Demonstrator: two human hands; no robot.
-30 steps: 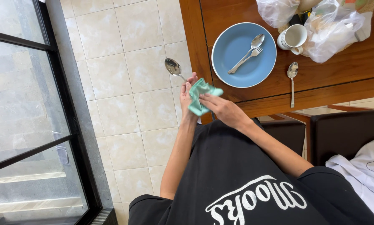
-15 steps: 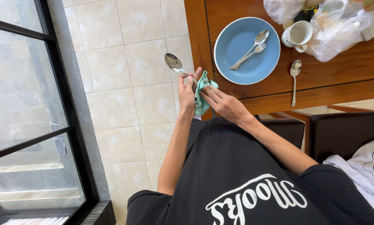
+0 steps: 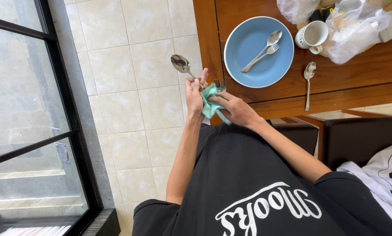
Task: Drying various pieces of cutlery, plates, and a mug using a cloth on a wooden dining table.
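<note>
I pinch a steel spoon [image 3: 181,65] and a fork [image 3: 220,85] by their handles in my left hand [image 3: 195,94], bowl and tines pointing away over the tiled floor [image 3: 152,109], just off the left edge of the wooden table [image 3: 357,83]. My right hand [image 3: 235,110] is closed around a soft mint-green cloth [image 3: 210,104], wrapping it about the handles. The cutlery looks light, rigid and slick; I judge the narrow handles the surest place to grip, with the limp cloth giving some purchase. On the table to the right sits a blue plate [image 3: 248,39] carrying another spoon and fork [image 3: 262,50]; beyond it a white cup [image 3: 312,35] stands against crumpled plastic bags [image 3: 357,26], and a single spoon [image 3: 308,83] lies on bare wood. A dark-framed glass door [image 3: 25,109] fills the left; dark chairs [image 3: 362,135] stand at the near right.
</note>
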